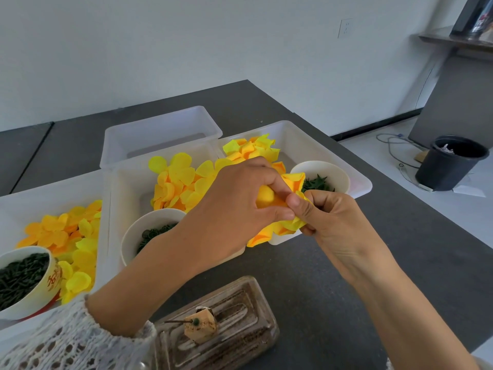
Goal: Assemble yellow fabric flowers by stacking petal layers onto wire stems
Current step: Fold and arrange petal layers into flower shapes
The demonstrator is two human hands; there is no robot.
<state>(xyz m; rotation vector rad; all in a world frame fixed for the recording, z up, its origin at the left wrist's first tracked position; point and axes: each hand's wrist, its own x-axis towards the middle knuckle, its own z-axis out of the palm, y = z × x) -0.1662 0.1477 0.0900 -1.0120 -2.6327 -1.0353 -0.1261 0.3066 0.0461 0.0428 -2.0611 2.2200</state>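
Observation:
Both hands meet over the front edge of the right white tray (pixel 357 180), holding one yellow fabric flower (pixel 269 201). My left hand (pixel 234 209) curls over its round yellow centre and petals. My right hand (pixel 328 217) pinches the petals from the right. More petals hang below the hands. The stem is hidden. Loose yellow petals lie piled in the middle tray (pixel 173 185), the right tray (pixel 250 149) and the left tray (pixel 66 236).
White bowls of dark green parts stand in the trays (pixel 24 276), (pixel 149 233), (pixel 320 177). An empty white tray (pixel 160 134) sits behind. A glass block with a cardboard piece and a stem (pixel 210 324) lies near me. A black bin (pixel 453 161) stands on the floor.

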